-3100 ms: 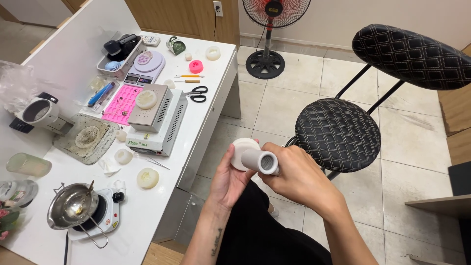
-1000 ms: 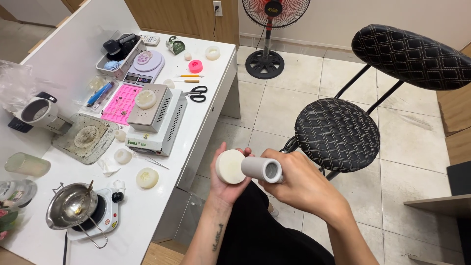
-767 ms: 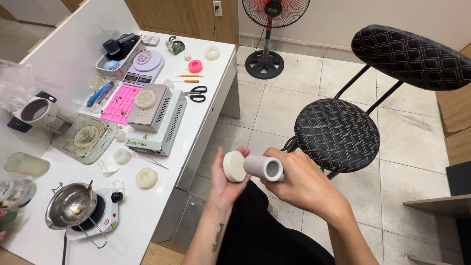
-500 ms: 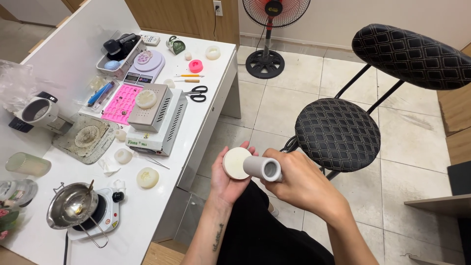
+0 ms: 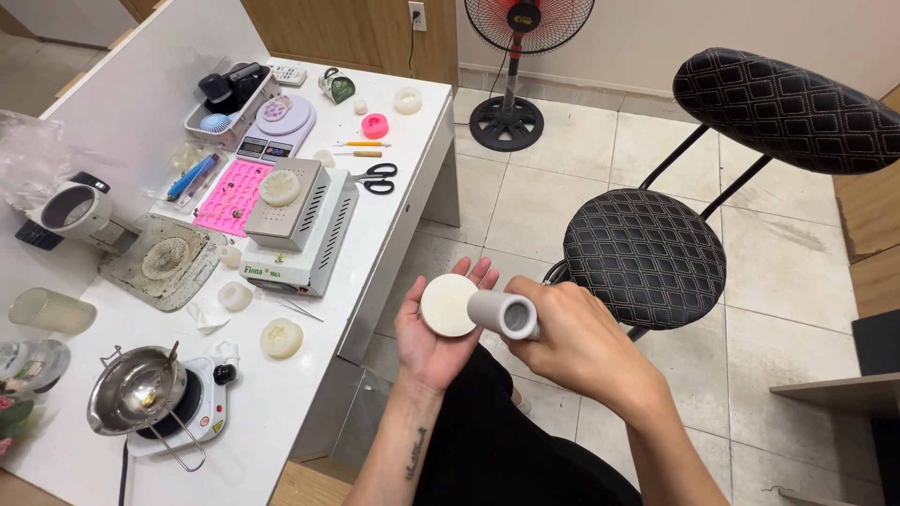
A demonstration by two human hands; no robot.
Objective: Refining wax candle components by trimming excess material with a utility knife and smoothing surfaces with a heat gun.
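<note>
A round cream-white disc [image 5: 444, 305] rests flat in the palm of my left hand [image 5: 433, 330], whose fingers are spread behind it. My right hand [image 5: 583, 347] grips a short grey tube [image 5: 504, 314] with a hollow dark end facing me. The tube's far end presses against the disc's right edge. Both hands are held over my lap, to the right of the white table [image 5: 380, 239].
The table holds a white metal heater box [image 5: 295, 225], a pink silicone mould [image 5: 231, 196], black scissors [image 5: 379, 179], a steel pot on a small hotplate [image 5: 145, 394], round pale castings [image 5: 281, 337] and a scale [image 5: 275, 126]. A black padded stool [image 5: 645, 256] and a floor fan [image 5: 514, 94] stand behind.
The disc has been turned in my left palm from edge-on to face-up, while the tube stayed in my right hand and now presses its rim. Both hands shifted only slightly.
</note>
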